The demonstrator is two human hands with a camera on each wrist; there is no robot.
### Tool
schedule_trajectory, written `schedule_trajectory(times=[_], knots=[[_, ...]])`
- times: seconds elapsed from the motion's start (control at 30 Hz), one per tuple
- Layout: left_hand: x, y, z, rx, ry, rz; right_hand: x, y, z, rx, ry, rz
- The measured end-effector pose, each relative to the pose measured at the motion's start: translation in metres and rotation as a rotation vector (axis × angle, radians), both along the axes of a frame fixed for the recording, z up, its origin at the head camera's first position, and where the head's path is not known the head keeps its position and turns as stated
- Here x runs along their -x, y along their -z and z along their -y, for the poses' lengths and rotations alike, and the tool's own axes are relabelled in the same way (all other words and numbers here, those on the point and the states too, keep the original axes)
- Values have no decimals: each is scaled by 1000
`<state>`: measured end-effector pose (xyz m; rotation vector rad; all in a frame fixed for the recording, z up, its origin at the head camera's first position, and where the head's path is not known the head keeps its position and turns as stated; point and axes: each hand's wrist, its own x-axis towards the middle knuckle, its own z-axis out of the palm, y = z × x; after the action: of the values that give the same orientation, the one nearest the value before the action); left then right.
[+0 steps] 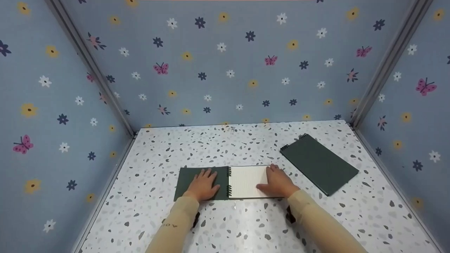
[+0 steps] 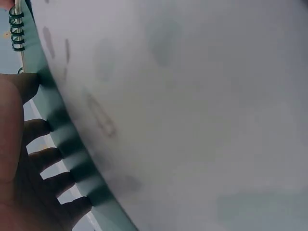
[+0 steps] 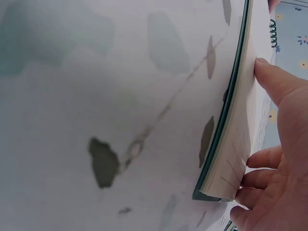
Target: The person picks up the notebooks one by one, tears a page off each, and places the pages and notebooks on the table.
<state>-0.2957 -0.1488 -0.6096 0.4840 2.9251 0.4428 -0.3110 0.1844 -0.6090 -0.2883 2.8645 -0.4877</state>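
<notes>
A spiral notebook lies spread on the table, its dark green cover (image 1: 222,177) to the left and a cream lined page (image 1: 246,181) to the right. Black wire rings (image 1: 230,191) join the two halves. My left hand (image 1: 203,185) rests on the cover with fingers spread; in the left wrist view its fingertips touch the green surface. On the right part of the page lies my right hand (image 1: 280,182), thumb pointing inward. The right wrist view shows that thumb (image 3: 272,77) on the paper and the other fingers touching it near the notebook's corner.
A second dark green spiral notebook (image 1: 320,165) lies closed and slanted on the speckled white table (image 1: 211,147), to the right of my right hand. Blue flower-patterned panels (image 1: 225,70) enclose the table at the back and both sides, with grey posts (image 1: 383,70) at the corners.
</notes>
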Motion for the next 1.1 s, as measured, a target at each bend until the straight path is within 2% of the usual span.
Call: schedule_trajectory(times=[0.23,0.6,0.9,1.1], knots=[[6,-2,-3,15,-4,9,-1,-2,1,-16,-27,-29],[3,-5,-5,20,-16,31,0,-1,5,-39,-22,-34],[4,1,-5,22,-15,28,-2,-1,11,10,15,4],[3,-3,-5,25,-18,41,-6,-4,18,134,35,-16]])
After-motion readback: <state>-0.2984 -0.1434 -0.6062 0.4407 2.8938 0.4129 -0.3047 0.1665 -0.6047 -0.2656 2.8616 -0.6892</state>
